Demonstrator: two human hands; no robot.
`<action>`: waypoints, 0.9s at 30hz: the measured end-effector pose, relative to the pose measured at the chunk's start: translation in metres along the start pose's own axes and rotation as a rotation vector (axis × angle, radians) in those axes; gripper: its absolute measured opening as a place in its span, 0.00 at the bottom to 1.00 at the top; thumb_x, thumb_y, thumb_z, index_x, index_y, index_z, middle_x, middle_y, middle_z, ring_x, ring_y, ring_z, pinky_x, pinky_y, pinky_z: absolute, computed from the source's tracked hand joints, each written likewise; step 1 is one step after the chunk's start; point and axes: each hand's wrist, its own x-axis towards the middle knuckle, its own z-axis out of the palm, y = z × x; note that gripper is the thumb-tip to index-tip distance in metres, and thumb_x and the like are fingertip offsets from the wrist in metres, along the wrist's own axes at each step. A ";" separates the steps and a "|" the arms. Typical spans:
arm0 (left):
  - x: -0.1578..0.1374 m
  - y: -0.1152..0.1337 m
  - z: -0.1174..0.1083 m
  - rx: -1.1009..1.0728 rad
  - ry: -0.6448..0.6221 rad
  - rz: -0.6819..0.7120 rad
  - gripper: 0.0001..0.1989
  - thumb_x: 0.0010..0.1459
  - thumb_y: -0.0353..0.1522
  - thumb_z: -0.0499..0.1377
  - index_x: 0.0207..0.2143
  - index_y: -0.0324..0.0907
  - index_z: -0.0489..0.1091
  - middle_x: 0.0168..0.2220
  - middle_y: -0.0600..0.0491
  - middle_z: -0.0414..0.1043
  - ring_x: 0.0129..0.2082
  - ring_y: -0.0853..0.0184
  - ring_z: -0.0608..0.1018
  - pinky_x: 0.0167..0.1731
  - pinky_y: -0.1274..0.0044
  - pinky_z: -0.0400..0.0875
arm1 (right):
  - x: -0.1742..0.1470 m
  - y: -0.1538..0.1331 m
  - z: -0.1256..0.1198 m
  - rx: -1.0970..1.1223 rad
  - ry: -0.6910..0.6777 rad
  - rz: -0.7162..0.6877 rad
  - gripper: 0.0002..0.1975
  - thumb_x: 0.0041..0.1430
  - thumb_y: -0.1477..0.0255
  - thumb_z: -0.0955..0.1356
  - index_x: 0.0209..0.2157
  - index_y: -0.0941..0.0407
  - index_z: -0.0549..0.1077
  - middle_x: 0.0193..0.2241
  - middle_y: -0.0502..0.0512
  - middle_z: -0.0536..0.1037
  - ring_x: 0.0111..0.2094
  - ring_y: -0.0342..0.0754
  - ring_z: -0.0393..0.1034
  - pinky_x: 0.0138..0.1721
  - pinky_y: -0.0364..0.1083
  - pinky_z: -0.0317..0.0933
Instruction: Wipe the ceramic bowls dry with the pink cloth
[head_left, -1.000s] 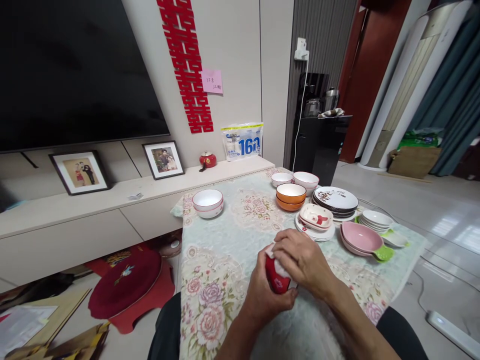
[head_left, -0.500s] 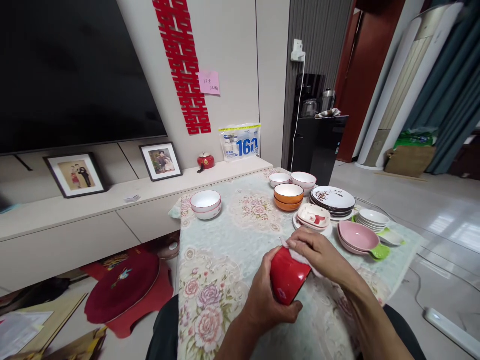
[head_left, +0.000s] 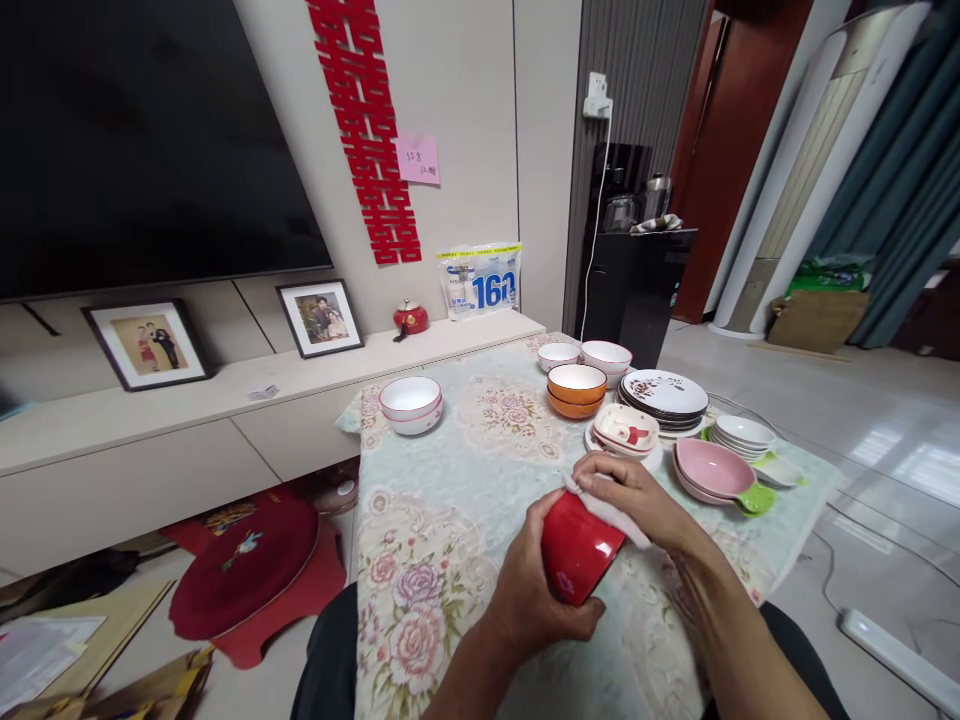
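A glossy red bowl (head_left: 579, 548) is tilted on its side above the table's near part, its outer wall facing up. My left hand (head_left: 534, 575) is closed around it from the left, thumb along the near rim. My right hand (head_left: 626, 497) grips a white cloth (head_left: 611, 513) and presses it on the far right side of the bowl. The bowl's inside is turned away and hidden. Beyond my right hand are cream dishes (head_left: 628, 428) with a red pattern, and to its right lie pink leaf-shaped dishes (head_left: 714, 470) with green handles.
A floral tablecloth (head_left: 480, 500) covers the table. White bowls (head_left: 411, 404) stand at the left, orange bowls (head_left: 576, 388) farther back, dark-rimmed plates (head_left: 666, 393) and small white dishes (head_left: 742, 434) at the right. A red-covered stool (head_left: 247, 560) stands left of the table.
My right hand has shifted slightly with the cloth, and more of the cloth now shows along the bowl's edge. My left hand still holds the red bowl in nearly the same place.
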 end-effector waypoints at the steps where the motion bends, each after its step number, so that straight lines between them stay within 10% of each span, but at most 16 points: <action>1: 0.001 -0.001 0.000 -0.035 0.013 -0.021 0.47 0.34 0.24 0.66 0.60 0.45 0.57 0.55 0.46 0.70 0.51 0.52 0.74 0.54 0.64 0.68 | 0.004 0.012 -0.001 0.143 0.032 0.106 0.17 0.57 0.56 0.70 0.32 0.57 0.76 0.29 0.51 0.76 0.29 0.46 0.68 0.30 0.43 0.60; 10: 0.011 -0.017 -0.002 -0.748 0.325 -0.180 0.35 0.47 0.35 0.66 0.58 0.39 0.61 0.57 0.41 0.70 0.57 0.50 0.72 0.57 0.62 0.65 | 0.012 0.039 0.034 0.601 0.144 0.258 0.22 0.54 0.50 0.70 0.40 0.53 0.74 0.29 0.53 0.78 0.28 0.48 0.72 0.28 0.43 0.65; 16: 0.008 -0.012 -0.003 -0.873 0.201 -0.153 0.38 0.48 0.36 0.69 0.60 0.41 0.61 0.58 0.40 0.70 0.57 0.49 0.72 0.55 0.61 0.67 | 0.012 0.043 0.031 0.000 0.270 0.073 0.11 0.61 0.62 0.66 0.35 0.56 0.73 0.25 0.50 0.75 0.25 0.46 0.69 0.26 0.44 0.64; 23: 0.007 -0.023 -0.013 -0.654 0.192 -0.194 0.37 0.46 0.37 0.70 0.58 0.41 0.65 0.60 0.41 0.69 0.60 0.49 0.69 0.60 0.63 0.62 | 0.001 0.020 0.025 -0.775 0.322 -0.651 0.19 0.64 0.82 0.58 0.52 0.57 0.72 0.45 0.61 0.80 0.47 0.51 0.74 0.47 0.50 0.68; 27: 0.009 -0.019 -0.018 -0.530 0.234 -0.174 0.41 0.43 0.35 0.71 0.60 0.40 0.62 0.57 0.42 0.70 0.57 0.51 0.72 0.56 0.67 0.66 | -0.008 -0.008 0.046 -0.963 0.255 -0.784 0.13 0.68 0.77 0.61 0.49 0.57 0.74 0.42 0.61 0.81 0.44 0.51 0.74 0.46 0.49 0.68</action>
